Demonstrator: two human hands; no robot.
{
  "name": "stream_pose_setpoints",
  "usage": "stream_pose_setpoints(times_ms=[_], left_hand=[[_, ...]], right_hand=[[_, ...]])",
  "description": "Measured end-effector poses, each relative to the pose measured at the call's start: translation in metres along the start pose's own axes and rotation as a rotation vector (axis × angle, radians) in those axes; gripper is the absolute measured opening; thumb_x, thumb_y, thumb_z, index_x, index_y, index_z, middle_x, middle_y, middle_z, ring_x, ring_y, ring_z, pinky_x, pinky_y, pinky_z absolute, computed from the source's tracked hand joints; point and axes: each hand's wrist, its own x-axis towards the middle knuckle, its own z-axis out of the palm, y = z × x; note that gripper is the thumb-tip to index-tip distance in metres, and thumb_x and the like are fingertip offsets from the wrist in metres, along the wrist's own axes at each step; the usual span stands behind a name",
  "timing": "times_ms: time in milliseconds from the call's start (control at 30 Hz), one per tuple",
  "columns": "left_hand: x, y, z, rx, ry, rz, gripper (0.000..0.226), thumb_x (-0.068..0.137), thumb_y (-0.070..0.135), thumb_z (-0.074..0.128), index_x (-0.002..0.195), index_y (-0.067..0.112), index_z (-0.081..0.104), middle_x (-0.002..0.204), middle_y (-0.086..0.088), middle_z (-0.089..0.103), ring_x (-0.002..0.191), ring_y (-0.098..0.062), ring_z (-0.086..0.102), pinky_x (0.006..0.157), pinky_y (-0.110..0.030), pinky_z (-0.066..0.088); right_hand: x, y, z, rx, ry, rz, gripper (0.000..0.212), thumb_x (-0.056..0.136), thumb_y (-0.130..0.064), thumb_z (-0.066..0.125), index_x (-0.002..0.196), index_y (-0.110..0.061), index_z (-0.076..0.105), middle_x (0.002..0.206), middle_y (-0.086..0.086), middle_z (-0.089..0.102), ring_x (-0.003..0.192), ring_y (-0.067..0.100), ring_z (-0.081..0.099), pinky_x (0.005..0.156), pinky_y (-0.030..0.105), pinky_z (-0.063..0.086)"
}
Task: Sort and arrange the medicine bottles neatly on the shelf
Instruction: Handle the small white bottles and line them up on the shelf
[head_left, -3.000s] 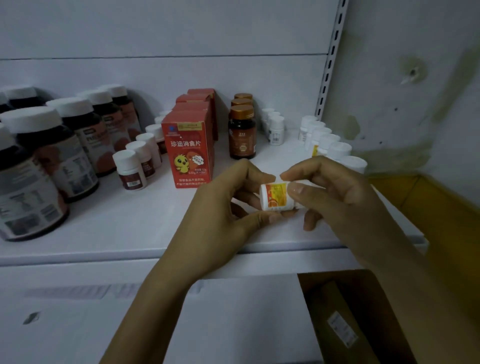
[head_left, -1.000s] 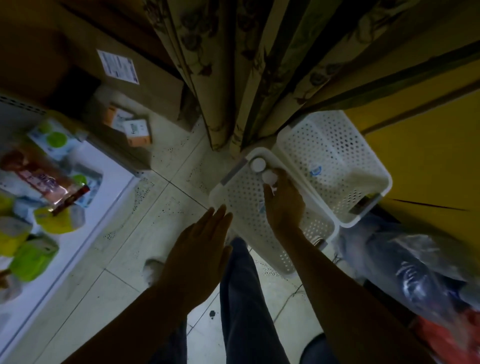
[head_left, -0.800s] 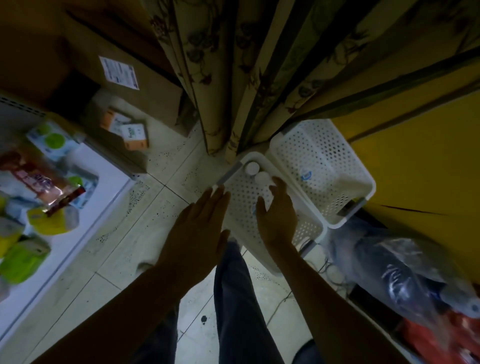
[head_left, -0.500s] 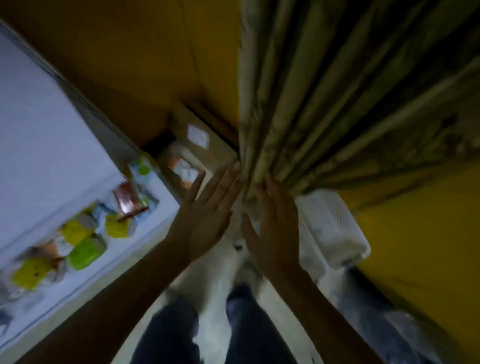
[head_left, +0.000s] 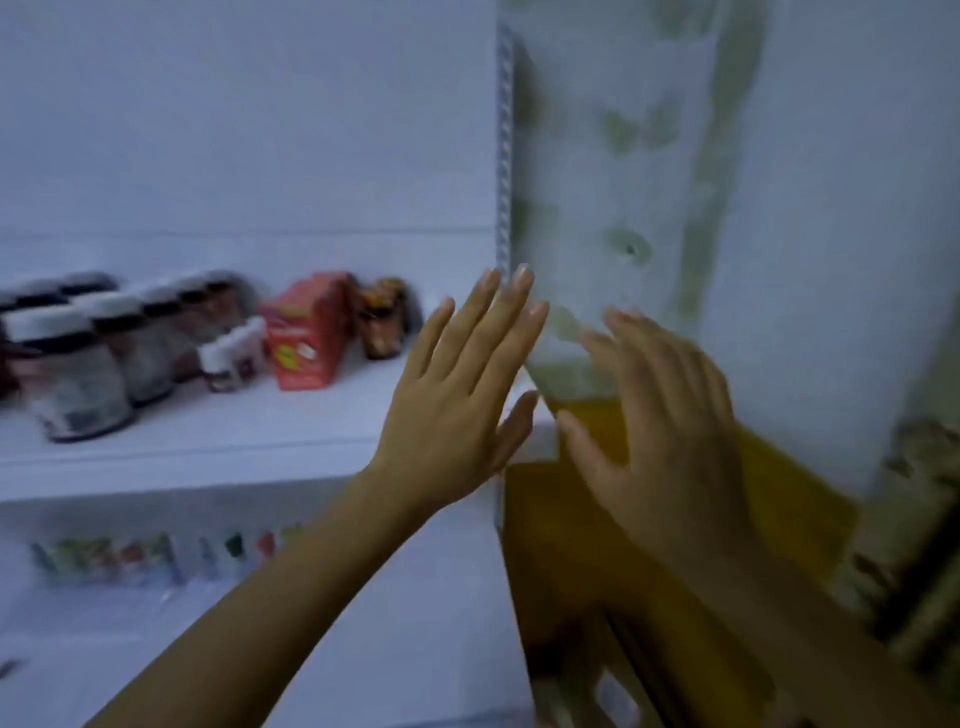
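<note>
The frame is motion-blurred. My left hand (head_left: 457, 384) is raised with straight, spread fingers in front of the right end of the white shelf (head_left: 208, 441), holding nothing. My right hand (head_left: 654, 415) is beside it, past the shelf's end, fingers also spread and empty. On the shelf stand large dark bottles with white caps (head_left: 72, 374) at the left, small white-capped bottles (head_left: 228, 358), a red box (head_left: 306, 332) and brown bottles (head_left: 382, 322). The shelf's right end is hidden behind my left hand.
A perforated white shelf upright (head_left: 504, 156) rises behind my left fingertips. To its right is a stained white wall (head_left: 649, 182) above a yellow band (head_left: 597, 519). A lower shelf holds blurred colourful packages (head_left: 130, 556).
The view swung up from the white baskets on the floor back to the shelf. Both hands rose with it, empty and spread; the small bottle held 3 s ago is gone from them.
</note>
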Motion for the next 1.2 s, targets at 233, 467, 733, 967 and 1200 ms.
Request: stream_pose_setpoints(times_ms=[233,467,733,967,1200], left_hand=[[-0.026,-0.132,-0.008,0.042,-0.185,-0.131,0.067,0.089,0.026,0.054,0.147,0.008,0.026,0.155,-0.010,0.025,0.145,-0.023,0.020,0.114,-0.045,0.027],[-0.064,-0.182,-0.004,-0.075,-0.201,-0.227,0.066,0.086,0.029,0.051,0.147,0.011,0.030,0.154,-0.004,0.028,0.142,-0.017,0.026,0.114,-0.026,0.017],[-0.070,-0.187,-0.002,-0.217,-0.103,-0.294,0.060,0.088,0.030,0.051,0.143,0.010,0.038,0.149,-0.005,0.038,0.137,-0.019,0.036,0.110,-0.033,0.032],[-0.070,-0.185,-0.006,-0.347,-0.086,-0.341,0.060,0.088,0.030,0.052,0.143,0.011,0.037,0.147,-0.002,0.041,0.136,-0.014,0.037,0.111,-0.029,0.031],[-0.072,-0.177,-0.009,-0.501,-0.112,-0.451,0.061,0.089,0.048,0.047,0.144,0.024,0.033,0.136,0.009,0.051,0.114,0.008,0.041,0.094,0.001,0.029]], right_hand=[[0.132,-0.031,0.066,0.078,-0.366,0.162,0.042,0.088,-0.042,0.062,0.125,-0.023,0.054,0.118,-0.002,0.061,0.109,0.019,0.055,0.088,0.034,0.041],[0.209,-0.029,0.200,-0.022,-0.798,0.313,0.051,0.088,-0.038,0.063,0.130,-0.016,0.047,0.121,0.008,0.059,0.108,0.025,0.056,0.077,0.030,0.042],[0.185,-0.028,0.319,-0.145,-0.781,0.587,0.045,0.089,-0.021,0.059,0.126,-0.003,0.040,0.123,0.020,0.055,0.110,0.034,0.057,0.076,0.035,0.043],[0.173,-0.036,0.297,-0.170,-0.723,0.536,0.037,0.084,-0.011,0.063,0.116,-0.002,0.046,0.115,0.019,0.059,0.105,0.035,0.057,0.073,0.033,0.039],[0.123,-0.092,0.191,0.673,-0.162,0.743,0.021,0.088,-0.029,0.066,0.101,-0.016,0.057,0.089,-0.005,0.065,0.078,0.013,0.067,0.059,0.025,0.054]])
